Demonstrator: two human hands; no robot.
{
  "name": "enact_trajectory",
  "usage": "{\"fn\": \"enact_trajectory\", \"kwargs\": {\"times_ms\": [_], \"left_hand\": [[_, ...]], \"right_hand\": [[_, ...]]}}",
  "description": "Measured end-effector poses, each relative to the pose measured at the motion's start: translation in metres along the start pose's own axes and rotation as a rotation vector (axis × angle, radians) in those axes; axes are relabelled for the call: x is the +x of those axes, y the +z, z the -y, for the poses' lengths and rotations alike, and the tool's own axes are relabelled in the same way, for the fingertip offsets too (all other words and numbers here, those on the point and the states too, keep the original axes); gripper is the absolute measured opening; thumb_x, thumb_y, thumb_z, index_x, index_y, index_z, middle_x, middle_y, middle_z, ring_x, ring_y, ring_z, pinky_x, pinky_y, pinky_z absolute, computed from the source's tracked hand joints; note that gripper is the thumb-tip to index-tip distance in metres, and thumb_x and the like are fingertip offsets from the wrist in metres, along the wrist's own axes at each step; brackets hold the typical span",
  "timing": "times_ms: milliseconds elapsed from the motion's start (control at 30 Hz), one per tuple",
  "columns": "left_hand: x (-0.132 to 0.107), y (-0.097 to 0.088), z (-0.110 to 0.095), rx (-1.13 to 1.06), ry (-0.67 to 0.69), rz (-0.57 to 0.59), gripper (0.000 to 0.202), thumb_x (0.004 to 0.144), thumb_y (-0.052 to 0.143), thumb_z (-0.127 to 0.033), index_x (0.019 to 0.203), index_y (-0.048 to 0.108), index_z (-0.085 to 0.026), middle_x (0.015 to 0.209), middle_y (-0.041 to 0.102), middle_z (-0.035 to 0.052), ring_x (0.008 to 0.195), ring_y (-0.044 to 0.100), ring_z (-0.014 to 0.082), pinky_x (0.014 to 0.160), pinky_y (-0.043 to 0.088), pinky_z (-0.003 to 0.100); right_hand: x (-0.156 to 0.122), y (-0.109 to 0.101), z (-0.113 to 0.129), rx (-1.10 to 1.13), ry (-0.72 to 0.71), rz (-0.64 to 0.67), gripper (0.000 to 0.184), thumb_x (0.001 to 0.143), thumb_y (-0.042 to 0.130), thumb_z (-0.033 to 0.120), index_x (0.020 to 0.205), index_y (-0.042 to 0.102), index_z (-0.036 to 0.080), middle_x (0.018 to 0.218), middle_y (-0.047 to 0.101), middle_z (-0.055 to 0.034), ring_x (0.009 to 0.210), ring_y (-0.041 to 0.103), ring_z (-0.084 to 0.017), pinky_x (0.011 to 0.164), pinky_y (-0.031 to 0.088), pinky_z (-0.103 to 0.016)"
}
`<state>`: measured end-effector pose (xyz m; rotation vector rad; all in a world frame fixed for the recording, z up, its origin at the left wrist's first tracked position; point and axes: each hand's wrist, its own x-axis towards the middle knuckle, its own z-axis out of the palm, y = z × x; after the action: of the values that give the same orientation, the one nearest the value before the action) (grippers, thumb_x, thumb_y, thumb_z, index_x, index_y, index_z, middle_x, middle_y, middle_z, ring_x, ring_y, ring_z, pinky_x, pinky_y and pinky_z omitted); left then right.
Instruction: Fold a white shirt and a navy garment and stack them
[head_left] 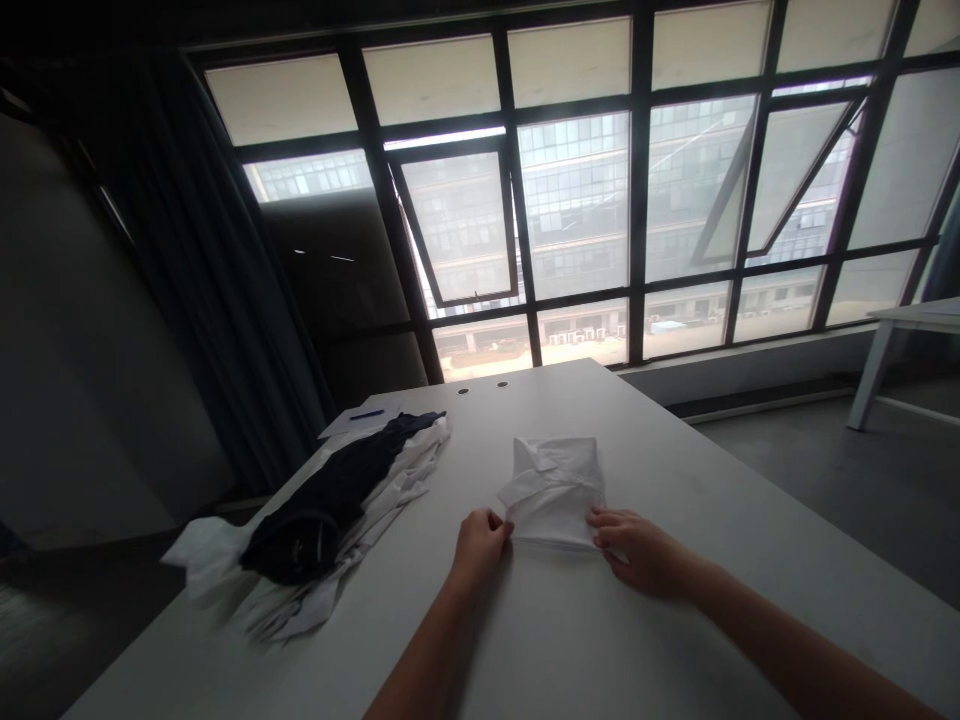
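A white shirt [556, 495], folded into a compact square with its collar flap showing near the far left corner, lies flat on the white table [645, 640]. My left hand [482, 541] pinches the shirt's near left edge between thumb and curled fingers. On the opposite side, my right hand [637, 550] grips the near right edge, its fingers resting on top of the cloth and the thumb low at the side. Both hands stay close to the tabletop.
To the left, a dark garment [337, 490] lies over crumpled white clothes [307, 608]. Behind them are a paper sheet [341, 427] and a blue pen [367, 415]. Windows [574, 210] line the far wall; a dark curtain [202, 280] hangs left. Another table [919, 315] stands at right.
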<state>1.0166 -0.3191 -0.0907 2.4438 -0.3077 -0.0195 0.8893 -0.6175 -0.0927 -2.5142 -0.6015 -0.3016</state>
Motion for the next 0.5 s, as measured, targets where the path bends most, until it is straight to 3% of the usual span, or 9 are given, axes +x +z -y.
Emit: {"fn": "enact_trajectory", "kwargs": {"times_ms": [200,333,433,500], "left_hand": [[0.0,-0.006,-0.001,0.077,0.001,0.007,0.016,0.082,0.07,-0.032,0.075,0.066,-0.018,0.078,0.073,0.0036,0.077,0.068,0.0189,0.063,0.039,0.024],[-0.012,-0.017,-0.016,0.172,0.038,-0.044,0.016,0.084,0.069,-0.03,0.094,0.063,-0.018,0.09,0.072,0.0056,0.085,0.066,0.0215,0.071,0.041,0.027],[-0.032,-0.017,-0.044,0.333,0.281,-0.1,0.009,0.092,0.058,-0.024,0.099,0.062,-0.021,0.101,0.069,0.0065,0.1,0.063,0.0227,0.087,0.042,0.031],[-0.046,-0.01,-0.062,0.367,0.511,-0.038,0.013,0.096,0.053,-0.027,0.105,0.063,-0.023,0.108,0.068,0.0061,0.106,0.062,0.0226,0.096,0.042,0.034]], "right_hand": [[0.0,-0.006,0.002,-0.015,-0.009,0.059,0.032,0.079,0.058,0.014,0.103,0.076,0.025,0.135,0.066,-0.0071,0.134,0.053,-0.028,0.111,0.042,-0.045],[0.003,-0.014,0.007,-0.04,0.005,0.119,0.038,0.079,0.054,0.012,0.107,0.076,0.026,0.14,0.062,-0.0054,0.136,0.051,-0.028,0.113,0.04,-0.046],[0.004,-0.017,0.012,-0.076,0.019,0.15,0.041,0.075,0.054,0.009,0.104,0.076,0.026,0.142,0.06,-0.0048,0.138,0.049,-0.028,0.113,0.038,-0.046],[0.005,-0.017,0.015,-0.091,0.017,0.161,0.041,0.072,0.054,0.009,0.101,0.076,0.026,0.143,0.06,-0.0049,0.137,0.049,-0.028,0.113,0.038,-0.046]]}}
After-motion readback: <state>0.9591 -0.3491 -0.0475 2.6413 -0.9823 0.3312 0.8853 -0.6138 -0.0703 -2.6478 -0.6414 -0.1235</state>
